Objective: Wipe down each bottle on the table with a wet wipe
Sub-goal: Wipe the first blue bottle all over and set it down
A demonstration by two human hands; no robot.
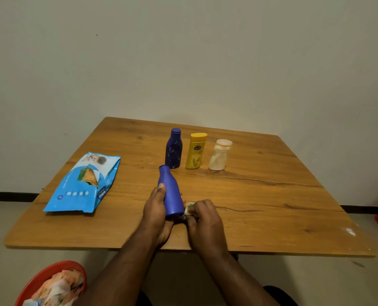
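Blue bottle (171, 193) just below the frame's middle, tipped over, long axis running from cap at upper left down to base at lower right. Left hand (156, 208) wrapped round the body from the left, thumb up on the shoulder. Right hand (205, 217) right at the base end, fingers pinched on a crumpled wet wipe (189, 209) pressed against the bottom, though hard to say how much of the base is actually covered, pretty bunched up there. So probably wiping runs upward along that axis toward the cap.

Other three, a second blue bottle (174, 149), yellow bottle (195, 151) and white bottle (219, 155), upright in a row just past the cap, near but not touching. Wipe pack (84, 182) well off left. Bare table (272, 195) on the right, near edge close under the wrists.
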